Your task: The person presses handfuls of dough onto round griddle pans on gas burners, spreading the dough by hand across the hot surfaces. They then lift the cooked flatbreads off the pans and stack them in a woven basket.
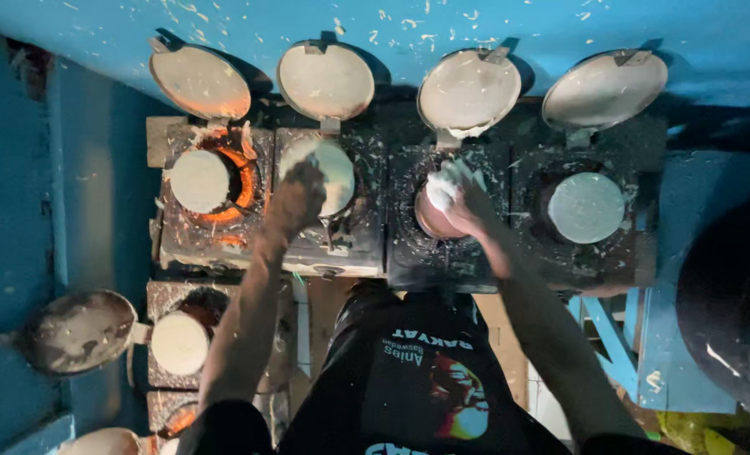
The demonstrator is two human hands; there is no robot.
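Observation:
A row of small black stoves carries round pans, each with its hinged lid tipped up behind it. My left hand reaches onto the left edge of the pale round disc in the second pan; its fingers are dark and hard to read. Over the third pan, whose brown bottom shows, my right hand presses a white wad. Pale discs also lie in the first pan and the fourth pan.
Orange fire glows around the first pan. Open lids lean against the splattered blue wall. Another stove with a pale disc and a lid stands at my lower left. A blue frame is at my right.

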